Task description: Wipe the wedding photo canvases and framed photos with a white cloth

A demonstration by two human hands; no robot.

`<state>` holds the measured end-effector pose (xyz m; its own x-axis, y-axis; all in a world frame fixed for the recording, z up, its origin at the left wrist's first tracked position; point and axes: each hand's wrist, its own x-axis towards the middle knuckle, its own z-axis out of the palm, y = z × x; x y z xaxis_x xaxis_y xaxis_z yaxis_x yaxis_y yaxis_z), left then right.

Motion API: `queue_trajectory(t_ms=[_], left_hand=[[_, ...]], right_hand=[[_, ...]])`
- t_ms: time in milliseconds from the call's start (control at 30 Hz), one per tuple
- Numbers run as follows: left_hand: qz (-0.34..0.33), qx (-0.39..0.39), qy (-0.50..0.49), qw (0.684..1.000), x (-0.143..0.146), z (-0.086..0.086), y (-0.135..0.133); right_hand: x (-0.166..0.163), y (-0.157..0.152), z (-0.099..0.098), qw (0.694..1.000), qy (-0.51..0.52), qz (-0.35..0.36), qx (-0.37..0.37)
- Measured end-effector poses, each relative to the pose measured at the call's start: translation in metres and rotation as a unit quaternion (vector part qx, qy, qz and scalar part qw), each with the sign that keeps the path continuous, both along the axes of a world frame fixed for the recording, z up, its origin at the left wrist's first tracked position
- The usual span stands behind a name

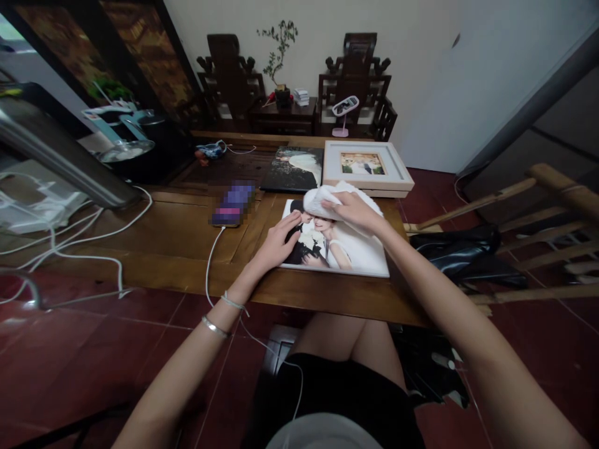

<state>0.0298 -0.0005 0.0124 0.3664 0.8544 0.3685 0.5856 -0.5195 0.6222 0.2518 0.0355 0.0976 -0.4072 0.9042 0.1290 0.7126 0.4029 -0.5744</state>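
A photo album with a wedding picture on its face lies flat near the front edge of the wooden table. My right hand grips a white cloth and presses it on the upper part of the picture. On the left side of the same album rests my left hand, fingers stretched out and holding nothing. Behind it lie a dark album with a figure in white on it and a pale framed photo.
Left of the album, a phone is plugged into a white cable. More cables tangle at the left near a big metal cylinder. A wooden chair with a black bag stands right. A pink mirror is farther back.
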Motion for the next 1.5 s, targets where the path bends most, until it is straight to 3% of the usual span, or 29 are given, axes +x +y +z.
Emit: queue_trajectory(t_ms=[133, 233, 467, 567, 800, 967, 1133, 1267, 1500], left_hand=[[-0.002, 0.0, -0.033, 0.999, 0.0, 0.004, 0.0], [0.002, -0.004, -0.06, 0.998, 0.0, 0.007, -0.001], [0.003, -0.006, -0.069, 0.998, 0.0, 0.012, -0.002], [0.002, -0.001, -0.046, 0.999, -0.001, 0.01, -0.001], [-0.012, -0.02, -0.014, 1.0, -0.004, 0.005, 0.004], [-0.003, -0.042, 0.008, 0.999, -0.005, -0.001, 0.009], [-0.004, -0.033, 0.005, 0.999, -0.006, -0.007, 0.011], [-0.002, -0.032, 0.006, 0.999, -0.005, -0.009, 0.011], [0.006, -0.04, 0.004, 0.999, -0.004, -0.008, 0.009]], right_hand=[[0.047, -0.014, -0.008, 0.998, -0.021, -0.057, 0.034], [0.068, -0.035, -0.014, 0.995, -0.047, -0.059, 0.066], [0.076, -0.111, -0.023, 0.98, -0.147, 0.066, 0.119], [0.076, -0.122, -0.019, 0.975, -0.154, 0.109, 0.116], [0.072, -0.066, -0.011, 0.973, -0.197, 0.055, 0.102], [0.073, -0.022, -0.016, 0.982, -0.153, 0.001, 0.111], [0.074, -0.016, -0.019, 0.985, -0.126, -0.016, 0.117], [0.073, -0.05, -0.019, 0.979, -0.166, 0.003, 0.115], [0.075, -0.148, -0.021, 0.976, -0.155, 0.089, 0.122]])
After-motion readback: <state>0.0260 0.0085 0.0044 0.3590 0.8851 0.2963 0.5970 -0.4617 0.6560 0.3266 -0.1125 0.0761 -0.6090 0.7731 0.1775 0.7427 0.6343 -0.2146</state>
